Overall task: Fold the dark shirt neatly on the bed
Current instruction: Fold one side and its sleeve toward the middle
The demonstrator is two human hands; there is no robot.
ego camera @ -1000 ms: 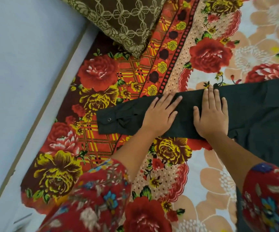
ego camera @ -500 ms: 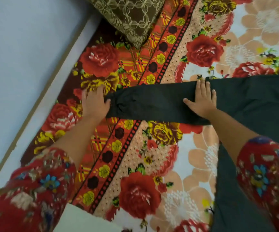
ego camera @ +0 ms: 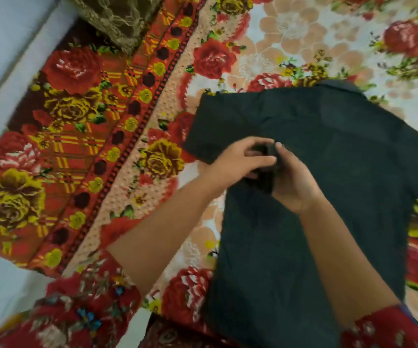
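Observation:
The dark shirt (ego camera: 328, 151) lies spread on the flowered bed cover (ego camera: 127, 121), its collar at the far side and its body running toward me. Its left sleeve is folded back over the body. My left hand (ego camera: 238, 162) and my right hand (ego camera: 293, 182) meet over the shirt's left side, both pinching the end of that dark sleeve between fingers and thumbs. The frame is blurred by motion, so the exact grip is soft.
A brown patterned pillow (ego camera: 117, 18) sits at the top left on the bed. The bed's left edge (ego camera: 14, 79) borders a pale floor. My red flowered sleeves fill the bottom corners.
The left sleeve, which lay stretched out flat to the left under both palms, has been carried right and folded over the shirt body. Both hands moved from pressing flat to gripping the sleeve end.

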